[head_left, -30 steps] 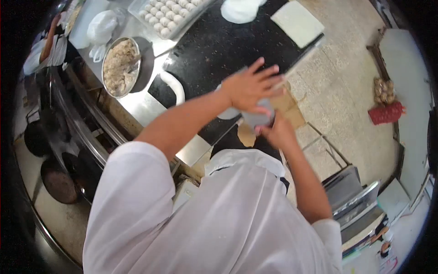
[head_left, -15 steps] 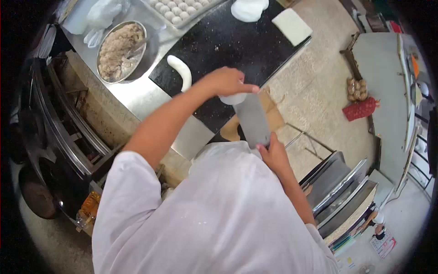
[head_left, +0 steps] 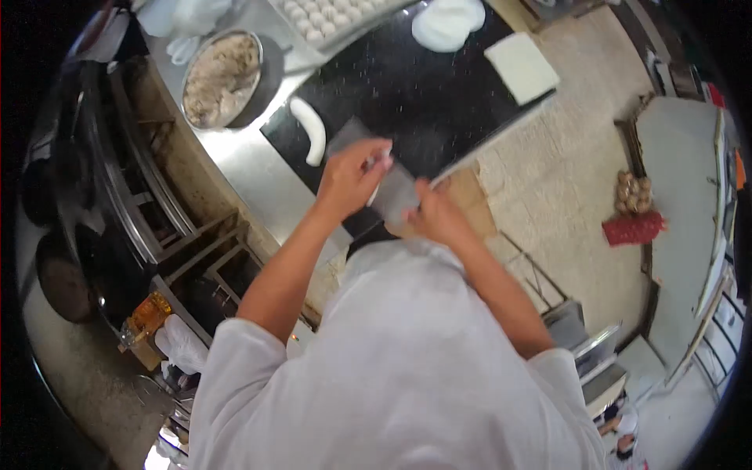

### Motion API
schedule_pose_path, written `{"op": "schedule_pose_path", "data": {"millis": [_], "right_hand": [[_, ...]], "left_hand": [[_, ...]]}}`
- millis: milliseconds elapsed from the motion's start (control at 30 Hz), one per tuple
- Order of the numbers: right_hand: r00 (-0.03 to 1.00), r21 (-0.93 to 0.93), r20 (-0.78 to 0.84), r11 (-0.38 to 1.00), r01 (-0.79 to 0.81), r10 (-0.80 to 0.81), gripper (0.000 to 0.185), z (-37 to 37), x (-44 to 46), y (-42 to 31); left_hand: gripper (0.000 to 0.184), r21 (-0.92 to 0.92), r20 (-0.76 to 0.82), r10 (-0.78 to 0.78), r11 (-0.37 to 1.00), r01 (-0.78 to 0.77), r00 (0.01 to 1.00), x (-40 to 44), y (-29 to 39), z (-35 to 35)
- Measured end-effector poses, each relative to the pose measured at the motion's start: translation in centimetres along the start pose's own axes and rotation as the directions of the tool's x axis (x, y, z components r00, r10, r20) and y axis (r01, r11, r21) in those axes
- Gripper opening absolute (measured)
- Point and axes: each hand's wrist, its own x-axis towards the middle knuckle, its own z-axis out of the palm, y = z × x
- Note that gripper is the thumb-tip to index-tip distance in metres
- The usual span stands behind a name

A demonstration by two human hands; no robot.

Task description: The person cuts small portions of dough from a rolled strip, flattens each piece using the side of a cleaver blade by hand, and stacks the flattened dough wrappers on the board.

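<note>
My right hand point(head_left: 440, 215) grips the near end of a flat, rectangular grey blade point(head_left: 397, 192), blurred by motion, above the near edge of the black work board point(head_left: 407, 102). Closed at the blade's left side is my left hand point(head_left: 351, 178). A bit of white material point(head_left: 374, 193) shows beneath its fingers; whether dough or cloth, I cannot tell. On the board, left of that hand, lies a curved white dough roll point(head_left: 309, 129). Farther back rests a larger smooth white lump point(head_left: 448, 25), and a white square slab or folded cloth point(head_left: 522, 68) sits at the right corner.
A metal bowl of pale brown minced filling point(head_left: 223, 78) stands left on the steel counter point(head_left: 243, 184). Behind it, a tray point(head_left: 313, 48) carries several small white balls. Brown cardboard point(head_left: 466, 205) lies below the board's right edge. A red net sack point(head_left: 633, 229) is far right.
The blade has swung left, so its far end now lies over the board. My left hand has come lower and left; my right hand has risen slightly. The camera view has shifted.
</note>
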Motion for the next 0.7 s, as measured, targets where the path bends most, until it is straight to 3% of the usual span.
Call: {"op": "schedule_pose_path", "data": {"millis": [33, 67, 133, 167, 233, 300, 333, 367, 433, 467, 500, 533, 567, 600, 633, 667, 700], "right_hand": [[0.996, -0.010, 0.086, 1.000, 0.005, -0.004, 0.042, -0.2, -1.0, -0.2], [0.996, -0.003, 0.087, 1.000, 0.024, -0.024, 0.042, -0.4, -2.0, 0.6], [0.992, 0.042, 0.050, 0.993, 0.115, -0.117, 0.039, -1.8, -2.4, 3.0], [0.989, 0.044, 0.058, 0.991, 0.130, -0.133, 0.039, -3.0, -2.6, 4.4], [0.992, 0.157, 0.065, 0.983, 0.101, -0.112, 0.035, -6.3, -2.9, 7.5], [0.997, 0.123, 0.028, 0.990, 0.063, -0.067, 0.032, -9.8, -3.7, 9.1], [1.000, 0.100, -0.001, 0.995, 0.008, -0.008, 0.030, -11.3, -4.3, 9.7], [1.000, 0.099, 0.001, 0.995, 0.010, -0.010, 0.030, -12.3, -4.9, 10.1], [0.969, 0.139, -0.224, 0.981, 0.136, -0.102, 0.027, -14.4, -5.7, 10.8], [0.970, 0.140, -0.218, 0.980, 0.143, -0.110, 0.027, -15.5, -5.9, 11.1], [0.963, 0.281, -0.267, 0.952, 0.123, -0.046, 0.025, -16.3, -5.9, 11.1], [0.952, 0.421, -0.305, 0.901, 0.108, 0.028, 0.024, -16.6, -5.8, 11.2], [0.953, 0.429, -0.301, 0.896, 0.116, 0.021, 0.024, -16.3, -5.0, 11.3], [0.896, 0.564, -0.443, 0.784, 0.260, 0.021, 0.023, -15.9, -3.3, 11.4], [0.822, 0.653, -0.567, 0.637, 0.410, 0.053, 0.023, -15.3, -1.4, 11.3], [0.826, 0.660, -0.561, 0.626, 0.416, 0.043, 0.023, -14.7, 0.8, 11.6], [0.875, 0.827, -0.439, 0.472, 0.305, 0.203, 0.022, -14.1, 3.1, 12.1]], "left_hand": [[0.030, -0.077, -0.015, -0.069, 0.995, 0.067, 0.998, -0.1, 0.9, 0.0], [0.030, -0.060, -0.026, -0.070, 0.996, 0.068, 0.997, 0.7, 1.8, 0.3], [0.029, -0.233, -0.120, -0.094, 0.970, 0.064, 0.988, 3.1, 3.7, 1.1], [0.029, -0.210, -0.179, -0.023, 0.978, -0.016, 0.984, 5.1, 4.2, 1.3], [0.033, -0.262, -0.196, -0.066, 0.965, 0.013, 0.978, 10.4, 6.4, 1.6], [0.033, -0.345, -0.277, -0.008, 0.934, -0.092, 0.961, 17.0, 4.0, 3.1], [0.039, -0.297, -0.223, -0.109, 0.954, 0.039, 0.969, 19.3, 4.0, 2.9], [0.042, -0.231, -0.231, -0.113, 0.971, 0.058, 0.966, 21.6, 1.8, 3.3], [0.045, -0.164, -0.245, -0.121, 0.983, 0.082, 0.962, 22.5, -0.4, 4.1], [0.050, 0.107, -0.293, 0.042, 0.994, -0.011, 0.955, 21.7, -0.7, 4.2], [0.054, 0.379, -0.289, 0.212, 0.921, -0.092, 0.934, 20.8, -0.5, 4.0], [0.054, 0.391, -0.288, 0.210, 0.916, -0.085, 0.934, 18.9, -0.2, 3.6], [0.057, 0.385, -0.234, 0.221, 0.915, -0.118, 0.947, 16.0, 0.5, 3.2], [0.061, 0.379, -0.182, 0.231, 0.913, -0.149, 0.956, 13.1, 1.2, 2.6], [0.062, 0.405, -0.236, 0.229, 0.907, -0.119, 0.944, 10.2, 1.1, 2.1], [0.062, 0.430, -0.291, 0.228, 0.899, -0.086, 0.929, 7.1, 0.6, 1.7], [0.058, 0.513, -0.403, 0.233, 0.859, 0.007, 0.885, 4.2, 0.1, 1.3]]}}
